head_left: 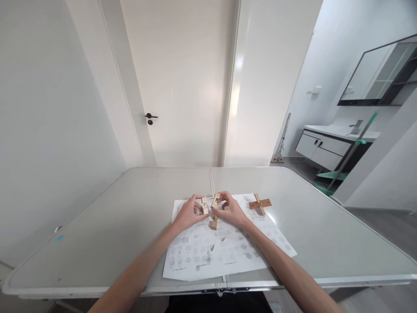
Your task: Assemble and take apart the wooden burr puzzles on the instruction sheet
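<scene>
My left hand (188, 213) pinches a small notched wooden block (204, 206) between thumb and fingers, holding it roughly upright. Close by on the right, my right hand (230, 209) grips another notched wooden block (215, 201), tilted a little. A narrow gap separates the two blocks. Just below them a third wooden block (213, 223) rests on a printed paper sheet (192, 270); its upper end is partly covered by my right hand and its block.
On the paper's far right corner lies a darker wooden cross-shaped piece (260, 204), a flat strip with a rod across it. The folding table (107, 243) has a centre seam and a raised metal rim. A closed door (182, 87) stands behind it.
</scene>
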A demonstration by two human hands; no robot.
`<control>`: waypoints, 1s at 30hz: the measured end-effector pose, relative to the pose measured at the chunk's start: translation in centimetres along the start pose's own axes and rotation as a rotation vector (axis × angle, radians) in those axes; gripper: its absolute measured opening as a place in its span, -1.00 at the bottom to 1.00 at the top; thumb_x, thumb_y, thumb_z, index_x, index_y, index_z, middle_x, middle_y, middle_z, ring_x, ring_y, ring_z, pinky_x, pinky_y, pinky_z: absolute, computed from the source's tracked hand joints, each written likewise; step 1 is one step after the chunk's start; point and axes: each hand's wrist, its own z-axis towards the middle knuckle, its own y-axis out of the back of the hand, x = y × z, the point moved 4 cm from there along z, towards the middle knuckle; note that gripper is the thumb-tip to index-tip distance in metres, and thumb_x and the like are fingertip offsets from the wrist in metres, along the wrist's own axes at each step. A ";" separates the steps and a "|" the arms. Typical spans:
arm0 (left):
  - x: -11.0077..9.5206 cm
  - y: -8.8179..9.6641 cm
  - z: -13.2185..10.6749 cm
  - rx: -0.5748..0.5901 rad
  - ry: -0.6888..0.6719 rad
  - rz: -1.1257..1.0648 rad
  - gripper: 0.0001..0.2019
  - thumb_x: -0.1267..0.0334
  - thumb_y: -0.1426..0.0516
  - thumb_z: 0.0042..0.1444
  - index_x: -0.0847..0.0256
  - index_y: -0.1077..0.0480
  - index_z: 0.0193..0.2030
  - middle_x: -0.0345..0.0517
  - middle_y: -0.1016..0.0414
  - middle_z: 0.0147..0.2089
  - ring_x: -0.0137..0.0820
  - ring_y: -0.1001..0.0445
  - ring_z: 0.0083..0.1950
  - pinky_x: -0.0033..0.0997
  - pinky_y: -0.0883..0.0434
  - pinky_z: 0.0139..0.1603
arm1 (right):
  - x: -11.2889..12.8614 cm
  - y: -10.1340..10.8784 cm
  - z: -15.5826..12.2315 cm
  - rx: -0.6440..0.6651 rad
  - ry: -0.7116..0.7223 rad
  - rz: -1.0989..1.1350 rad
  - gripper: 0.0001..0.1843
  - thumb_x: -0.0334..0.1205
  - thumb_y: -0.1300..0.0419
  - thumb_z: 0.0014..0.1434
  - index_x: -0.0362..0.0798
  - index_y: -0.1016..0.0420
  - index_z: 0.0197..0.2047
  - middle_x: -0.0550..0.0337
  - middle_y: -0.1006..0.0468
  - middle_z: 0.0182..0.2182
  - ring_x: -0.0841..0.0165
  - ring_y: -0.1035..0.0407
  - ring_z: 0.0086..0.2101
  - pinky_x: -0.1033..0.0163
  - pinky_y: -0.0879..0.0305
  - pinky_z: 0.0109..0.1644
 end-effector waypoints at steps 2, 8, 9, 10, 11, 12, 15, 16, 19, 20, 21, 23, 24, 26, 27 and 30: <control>-0.1 -0.1 0.0 -0.022 -0.008 0.006 -0.38 0.08 -0.41 -0.02 0.10 -0.31 0.14 -0.24 -0.62 -0.30 -0.31 -0.48 -0.33 -0.30 -0.41 -0.19 | 0.2 -0.2 -0.3 -0.002 0.012 0.002 -0.43 -0.14 -0.38 0.08 -0.01 -0.34 0.14 0.12 -0.59 -0.14 0.24 -0.51 -0.14 0.22 -0.45 -0.20; -0.6 -0.9 -0.4 -0.057 -0.011 -0.062 -0.39 0.18 -0.38 0.00 0.10 -0.35 0.21 -0.24 -0.60 -0.28 -0.32 -0.51 -0.29 -0.31 -0.42 -0.15 | 0.3 -0.4 -0.7 -0.024 0.014 -0.066 -0.33 -0.27 -0.37 0.03 -0.02 -0.34 0.22 0.11 -0.58 -0.08 0.29 -0.48 -0.21 0.23 -0.45 -0.21; -0.5 -1.0 -0.4 -0.058 0.002 -0.089 -0.38 0.18 -0.38 0.00 0.11 -0.34 0.21 -0.24 -0.60 -0.29 -0.33 -0.52 -0.31 -0.32 -0.42 -0.17 | 0.3 -0.4 -0.8 -0.028 0.011 -0.086 -0.31 -0.29 -0.36 0.02 -0.02 -0.32 0.23 0.13 -0.59 -0.10 0.32 -0.46 -0.26 0.22 -0.45 -0.21; -0.5 -1.2 -0.4 -0.056 0.018 -0.119 -0.36 0.16 -0.39 -0.01 0.13 -0.34 0.22 -0.23 -0.60 -0.30 -0.34 -0.52 -0.33 -0.34 -0.42 -0.20 | 0.2 -0.4 -0.8 -0.029 0.007 -0.107 -0.30 -0.30 -0.35 0.03 -0.01 -0.31 0.24 0.15 -0.59 -0.12 0.34 -0.43 -0.31 0.21 -0.44 -0.20; -0.4 -1.2 -0.4 -0.051 0.037 -0.150 -0.34 0.14 -0.40 -0.02 0.16 -0.34 0.23 -0.23 -0.59 -0.31 -0.35 -0.52 -0.35 -0.35 -0.42 -0.23 | 0.1 -0.4 -0.9 -0.030 0.006 -0.127 -0.29 -0.30 -0.34 0.03 -0.01 -0.30 0.26 0.17 -0.59 -0.13 0.35 -0.41 -0.35 0.19 -0.43 -0.20; -0.3 -1.3 -0.3 -0.043 0.055 -0.182 -0.32 0.12 -0.41 -0.03 0.18 -0.33 0.23 -0.24 -0.58 -0.34 -0.35 -0.52 -0.36 -0.36 -0.42 -0.26 | 0.0 -0.4 -0.9 -0.030 0.008 -0.146 -0.28 -0.31 -0.33 0.04 0.00 -0.29 0.27 0.18 -0.59 -0.13 0.36 -0.39 -0.37 0.18 -0.43 -0.19; 0.0 -1.2 -0.2 -0.012 0.093 -0.269 -0.28 0.07 -0.44 -0.06 0.22 -0.37 0.23 -0.28 -0.52 -0.42 -0.33 -0.55 -0.35 -0.37 -0.42 -0.29 | 0.1 -0.6 -1.0 -0.017 0.037 -0.189 -0.25 -0.32 -0.30 0.05 0.03 -0.24 0.31 0.18 -0.58 -0.09 0.36 -0.39 -0.37 0.18 -0.43 -0.18; 0.0 -1.2 -0.1 -0.003 0.099 -0.292 -0.27 0.06 -0.45 -0.07 0.22 -0.38 0.22 -0.29 -0.50 -0.44 -0.33 -0.55 -0.34 -0.37 -0.43 -0.28 | 0.2 -0.6 -1.0 -0.010 0.053 -0.201 -0.25 -0.33 -0.29 0.05 0.04 -0.23 0.32 0.17 -0.57 -0.08 0.36 -0.39 -0.36 0.18 -0.43 -0.18; 0.0 -1.2 -0.2 0.007 0.103 -0.342 -0.27 0.06 -0.47 -0.10 0.21 -0.40 0.20 -0.32 -0.45 -0.46 -0.33 -0.54 -0.34 -0.36 -0.43 -0.26 | 0.9 -0.8 -1.2 0.017 0.119 -0.238 -0.24 -0.38 -0.25 0.08 0.06 -0.23 0.34 0.14 -0.54 -0.03 0.33 -0.42 -0.30 0.19 -0.43 -0.17; 0.0 -1.3 -0.2 0.008 0.104 -0.355 -0.27 0.06 -0.48 -0.11 0.21 -0.39 0.19 -0.32 -0.44 -0.46 -0.33 -0.53 -0.34 -0.35 -0.44 -0.25 | 1.2 -0.8 -1.2 0.030 0.145 -0.252 -0.24 -0.40 -0.24 0.08 0.08 -0.24 0.35 0.14 -0.53 -0.03 0.32 -0.43 -0.27 0.20 -0.43 -0.16; 0.0 -1.4 -0.3 0.008 0.104 -0.368 -0.27 0.06 -0.48 -0.11 0.21 -0.37 0.18 -0.33 -0.44 -0.45 -0.34 -0.53 -0.33 -0.35 -0.44 -0.24 | 1.6 -0.9 -1.3 0.044 0.169 -0.269 -0.24 -0.43 -0.22 0.09 0.11 -0.25 0.35 0.15 -0.52 -0.04 0.31 -0.43 -0.25 0.20 -0.42 -0.15; -0.1 -1.5 -0.4 0.008 0.100 -0.393 -0.27 0.06 -0.47 -0.09 0.20 -0.32 0.17 -0.33 -0.43 -0.44 -0.34 -0.52 -0.33 -0.34 -0.45 -0.22 | 2.1 -0.9 -1.6 0.071 0.215 -0.302 -0.22 -0.47 -0.20 0.10 0.16 -0.27 0.37 0.18 -0.50 -0.09 0.30 -0.43 -0.24 0.21 -0.41 -0.15; -0.2 -1.6 -0.4 0.007 0.097 -0.402 -0.28 0.06 -0.46 -0.08 0.20 -0.30 0.17 -0.34 -0.43 -0.43 -0.35 -0.52 -0.32 -0.34 -0.44 -0.22 | 2.4 -0.9 -1.6 0.083 0.233 -0.318 -0.22 -0.49 -0.19 0.11 0.19 -0.28 0.37 0.18 -0.49 -0.10 0.30 -0.43 -0.25 0.21 -0.40 -0.17; -0.4 -1.6 -0.5 0.007 0.088 -0.412 -0.32 0.09 -0.45 -0.06 0.19 -0.29 0.15 -0.35 -0.41 -0.43 -0.36 -0.51 -0.31 -0.36 -0.42 -0.23 | 2.7 -0.9 -1.8 0.097 0.262 -0.346 -0.20 -0.51 -0.17 0.13 0.23 -0.29 0.39 0.18 -0.46 -0.10 0.32 -0.42 -0.28 0.22 -0.39 -0.19; -0.5 -1.6 -0.6 0.010 0.084 -0.415 -0.34 0.11 -0.45 -0.06 0.18 -0.30 0.12 -0.35 -0.41 -0.43 -0.36 -0.50 -0.32 -0.37 -0.41 -0.24 | 2.8 -0.9 -1.8 0.101 0.273 -0.357 -0.19 -0.52 -0.16 0.13 0.24 -0.29 0.39 0.17 -0.45 -0.09 0.32 -0.41 -0.28 0.23 -0.40 -0.20; -0.7 -1.5 -0.7 0.033 0.067 -0.431 -0.40 0.14 -0.47 -0.08 0.18 -0.34 0.06 -0.33 -0.44 -0.40 -0.39 -0.49 -0.33 -0.40 -0.39 -0.26 | 3.0 -1.0 -2.0 0.102 0.302 -0.384 -0.18 -0.55 -0.14 0.15 0.27 -0.30 0.40 0.13 -0.43 -0.03 0.28 -0.44 -0.20 0.21 -0.42 -0.15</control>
